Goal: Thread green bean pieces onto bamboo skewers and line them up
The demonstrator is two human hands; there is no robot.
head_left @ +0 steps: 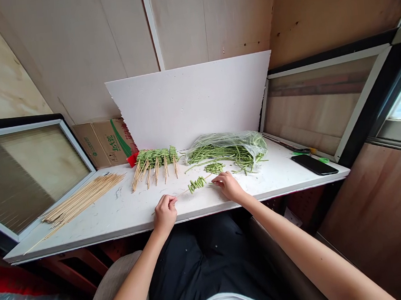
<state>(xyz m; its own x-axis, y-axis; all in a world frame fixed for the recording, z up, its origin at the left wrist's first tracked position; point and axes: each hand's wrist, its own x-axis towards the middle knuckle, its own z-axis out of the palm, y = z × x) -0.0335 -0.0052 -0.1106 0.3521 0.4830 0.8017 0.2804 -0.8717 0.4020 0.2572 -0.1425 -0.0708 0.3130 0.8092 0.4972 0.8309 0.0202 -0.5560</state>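
My left hand (166,213) is closed around the lower end of a thin wooden skewer (181,193), which slants up to the right over the front of the table. Short pieces of long green bean (197,184) are threaded crosswise along its upper half. Close to the skewer's tip, my right hand (227,185) pinches what looks like a small green bean piece, mostly covered by the fingers. Just beyond lies a small pile of cut bean pieces (215,168). Behind it, uncut long beans (222,153) spill out of a clear plastic bag (253,139).
Filled bean skewers (154,157) lie stacked at the back left of the white table (121,215). Bare skewers (83,198) are spread farther left, near a cardboard box (104,143). A black phone (314,164) rests at the right. A white board (195,103) stands behind.
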